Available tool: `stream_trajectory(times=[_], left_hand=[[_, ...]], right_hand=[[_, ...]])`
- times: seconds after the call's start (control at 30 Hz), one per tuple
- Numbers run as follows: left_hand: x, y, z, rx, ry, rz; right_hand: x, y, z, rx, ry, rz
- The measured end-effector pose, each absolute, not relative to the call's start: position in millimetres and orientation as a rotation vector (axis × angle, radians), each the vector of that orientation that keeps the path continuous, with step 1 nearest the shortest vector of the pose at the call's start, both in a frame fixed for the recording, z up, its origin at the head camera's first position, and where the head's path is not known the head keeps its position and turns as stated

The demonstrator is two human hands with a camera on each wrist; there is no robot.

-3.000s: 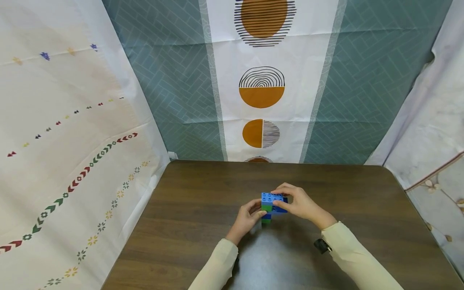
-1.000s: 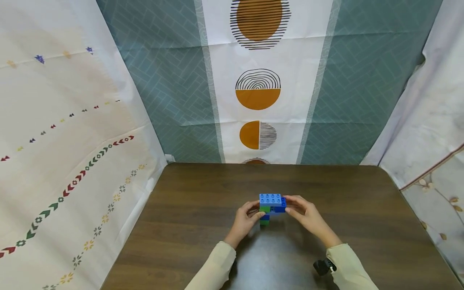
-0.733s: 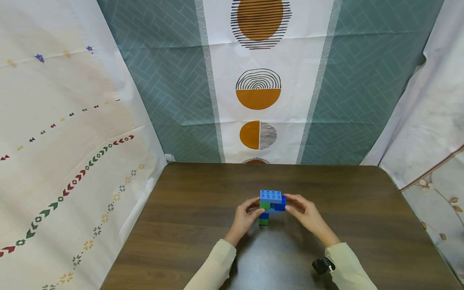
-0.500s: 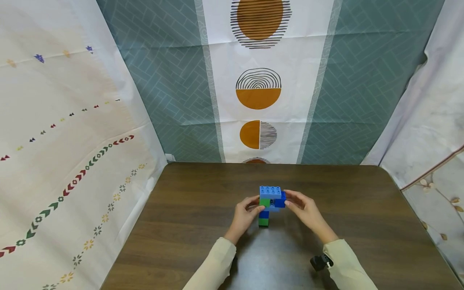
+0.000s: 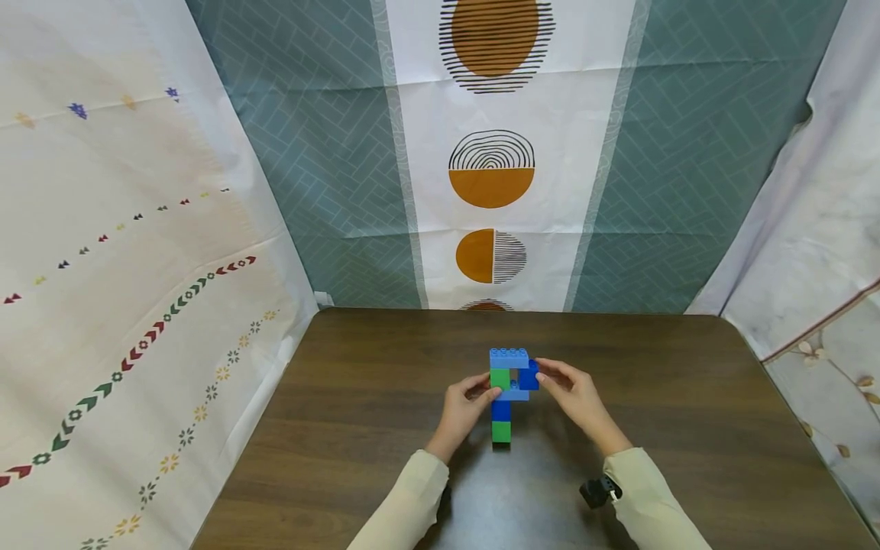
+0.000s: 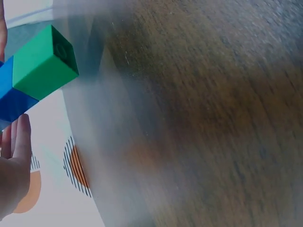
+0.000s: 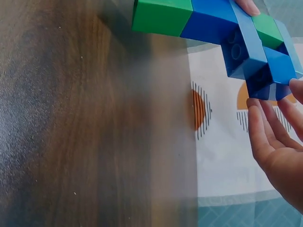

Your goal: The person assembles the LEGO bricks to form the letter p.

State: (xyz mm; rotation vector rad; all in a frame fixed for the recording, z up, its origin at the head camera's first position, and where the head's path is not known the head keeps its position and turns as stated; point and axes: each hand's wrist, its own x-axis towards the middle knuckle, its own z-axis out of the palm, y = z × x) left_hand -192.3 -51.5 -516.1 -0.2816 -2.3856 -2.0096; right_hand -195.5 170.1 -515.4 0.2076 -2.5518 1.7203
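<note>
A stack of toy building bricks stands between the hands in the head view: light blue brick (image 5: 509,358) on top, green brick (image 5: 499,379) under its left part, then a second light blue brick (image 5: 516,396). A dark blue brick (image 5: 501,411) and a bottom green brick (image 5: 501,432) form a stem below. My left hand (image 5: 461,412) grips the stack's left side, thumb near the upper green brick. With thumb and fingers, my right hand (image 5: 576,399) pinches another dark blue brick (image 5: 528,376) at the stack's right, sticking out past the light blue bricks. The right wrist view shows this brick's (image 7: 279,66) open underside.
A dark brown wooden table (image 5: 330,428) lies under both hands. Behind it hangs a teal and white cloth (image 5: 488,214) with orange circles, and patterned white cloths (image 5: 137,229) flank the sides. A black device (image 5: 596,493) is strapped at the right wrist.
Three seconds ago the right fingers lay over the top light blue brick; now they pinch the dark blue brick at the side. The stack has tilted back, showing more of its front and stem.
</note>
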Motion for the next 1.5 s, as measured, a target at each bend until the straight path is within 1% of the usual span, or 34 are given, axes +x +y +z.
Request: stream_trajectory(times=[0.2, 0.27, 0.47, 0.77, 0.93, 1.5], left_hand=[[-205, -49, -544, -0.209, -2.390, -1.951], [-206, -49, -547, -0.188, -2.406, -1.937], [-206, -50, -552, -0.149, -2.450, -1.885], [-208, -50, -556, -0.070, -2.480, -1.828], [-208, -51, -557, -0.054, -2.492, -1.818], [-209, -51, -565, -0.097, -2.562, -1.826]], right_hand=[[-198, 166, -521, 0.160, -2.518, 1.737], [-200, 164, -524, 0.131, -2.520, 1.743], [-199, 160, -529, 0.057, -2.554, 1.760], [-202, 159, -538, 0.079, -2.543, 1.790], [-204, 157, -542, 0.047, -2.568, 1.798], [-211, 150, -559, -0.019, -2.547, 1.819]])
